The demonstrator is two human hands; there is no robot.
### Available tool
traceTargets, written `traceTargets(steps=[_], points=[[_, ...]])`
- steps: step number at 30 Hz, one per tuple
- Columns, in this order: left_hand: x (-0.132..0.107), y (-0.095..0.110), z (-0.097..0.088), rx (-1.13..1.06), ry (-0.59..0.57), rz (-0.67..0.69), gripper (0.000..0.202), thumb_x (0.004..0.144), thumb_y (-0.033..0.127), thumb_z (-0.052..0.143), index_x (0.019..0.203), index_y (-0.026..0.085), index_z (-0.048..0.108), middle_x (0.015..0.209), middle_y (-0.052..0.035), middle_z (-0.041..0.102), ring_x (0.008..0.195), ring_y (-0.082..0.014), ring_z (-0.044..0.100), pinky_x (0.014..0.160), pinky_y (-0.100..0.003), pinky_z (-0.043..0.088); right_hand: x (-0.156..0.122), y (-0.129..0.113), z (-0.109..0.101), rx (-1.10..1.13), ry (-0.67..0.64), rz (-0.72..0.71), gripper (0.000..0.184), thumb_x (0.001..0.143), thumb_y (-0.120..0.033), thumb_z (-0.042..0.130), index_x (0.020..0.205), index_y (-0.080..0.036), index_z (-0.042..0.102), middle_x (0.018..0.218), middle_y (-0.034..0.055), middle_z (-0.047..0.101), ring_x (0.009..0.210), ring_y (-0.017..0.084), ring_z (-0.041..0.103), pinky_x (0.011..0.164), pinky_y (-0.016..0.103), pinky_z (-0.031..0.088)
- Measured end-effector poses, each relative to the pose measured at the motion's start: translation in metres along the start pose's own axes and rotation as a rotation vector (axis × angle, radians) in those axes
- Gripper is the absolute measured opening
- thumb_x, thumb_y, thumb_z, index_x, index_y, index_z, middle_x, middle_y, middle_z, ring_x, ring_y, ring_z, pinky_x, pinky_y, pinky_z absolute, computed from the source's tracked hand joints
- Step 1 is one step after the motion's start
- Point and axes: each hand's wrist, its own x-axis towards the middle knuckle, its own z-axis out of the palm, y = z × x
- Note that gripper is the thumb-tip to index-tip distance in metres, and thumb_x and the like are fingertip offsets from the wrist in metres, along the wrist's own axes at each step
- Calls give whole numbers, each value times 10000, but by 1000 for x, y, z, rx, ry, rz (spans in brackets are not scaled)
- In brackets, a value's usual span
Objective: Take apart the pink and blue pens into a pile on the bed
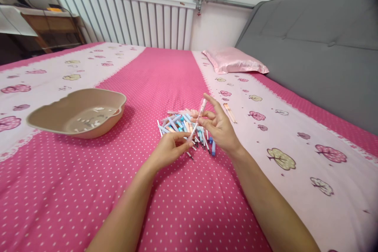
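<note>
My right hand (219, 125) pinches the upper part of a thin pink pen (199, 116) that stands tilted over a pile of several pens (181, 124) in blue, pink and white on the pink dotted bedspread. My left hand (169, 147) pinches the lower end of the same pen, just in front of the pile. A beige shallow tray (88, 132) with small white pieces in it lies to the left. Two loose pens (229, 112) rest on the bedspread to the right of my right hand.
A pink satin pillow (234, 61) lies at the far right by the grey padded headboard (319, 47). A white radiator (130, 19) runs along the far wall, and a wooden table (50, 27) stands at the far left.
</note>
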Motion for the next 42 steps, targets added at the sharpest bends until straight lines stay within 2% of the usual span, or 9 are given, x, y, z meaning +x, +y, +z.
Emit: traceTargets(steps=[4, 10, 14, 17, 22, 26, 33, 38, 42], points=[[0, 0, 0, -45, 16, -12, 341, 718, 370, 645, 947, 119, 660, 660, -27, 620, 602, -128, 542, 538, -226, 399, -1, 0, 0, -44, 4, -10, 661, 805, -190, 537, 1364, -356, 226, 1048, 39, 614, 824, 164, 624, 722, 338, 545], [1, 4, 0, -115, 86, -57, 391, 676, 345, 688, 996, 126, 635, 750, -45, 668, 647, -147, 592, 574, -244, 428, -2, 1, 2, -37, -60, 16, 680, 805, -202, 550, 1374, -346, 206, 1041, 48, 610, 836, 176, 633, 736, 368, 547], [2, 6, 0, -148, 126, -92, 330, 644, 314, 714, 896, 118, 628, 775, -56, 679, 660, -148, 610, 598, -254, 440, -2, 1, 3, -14, -77, 23, 674, 811, -202, 548, 1371, -346, 202, 1042, 54, 609, 849, 180, 634, 732, 366, 550], [3, 5, -1, -137, 123, -88, 266, 663, 302, 700, 842, 119, 629, 742, -46, 674, 644, -135, 606, 601, -251, 438, -3, 0, 3, -8, -87, 27, 669, 821, -206, 539, 1373, -347, 187, 1052, 56, 603, 848, 183, 635, 737, 379, 551], [2, 4, 0, -141, 94, -42, 263, 705, 317, 664, 873, 117, 633, 737, -40, 667, 631, -121, 591, 602, -243, 432, -3, 0, 4, 23, -110, 45, 652, 829, -207, 529, 1366, -353, 191, 1054, 48, 604, 822, 170, 636, 714, 365, 556], [1, 6, 1, -131, 121, -41, 267, 699, 315, 669, 864, 108, 630, 745, -46, 669, 622, -115, 586, 588, -236, 430, -4, 0, 6, 12, -106, 49, 644, 822, -219, 539, 1359, -353, 211, 1042, 40, 608, 773, 157, 636, 695, 354, 552], [1, 11, 2, -75, 187, -69, 252, 653, 305, 705, 793, 109, 631, 707, -39, 666, 592, -114, 586, 553, -231, 435, -4, -2, 7, -56, -63, 55, 635, 795, -243, 567, 1344, -350, 267, 871, 14, 615, 742, 166, 618, 669, 347, 531], [0, 13, 4, -73, 201, -81, 262, 612, 316, 734, 716, 115, 603, 628, -6, 626, 530, -91, 550, 500, -209, 403, -5, 0, 8, -132, -22, 27, 642, 763, -261, 605, 1327, -329, 306, 668, -31, 567, 616, 153, 585, 581, 310, 497], [0, 13, 3, -58, 201, -78, 263, 616, 318, 732, 708, 116, 590, 628, -3, 615, 535, -90, 543, 505, -207, 398, -6, 0, 8, -177, 3, 29, 631, 759, -296, 609, 1316, -310, 311, 603, -49, 538, 517, 138, 540, 502, 292, 456]])
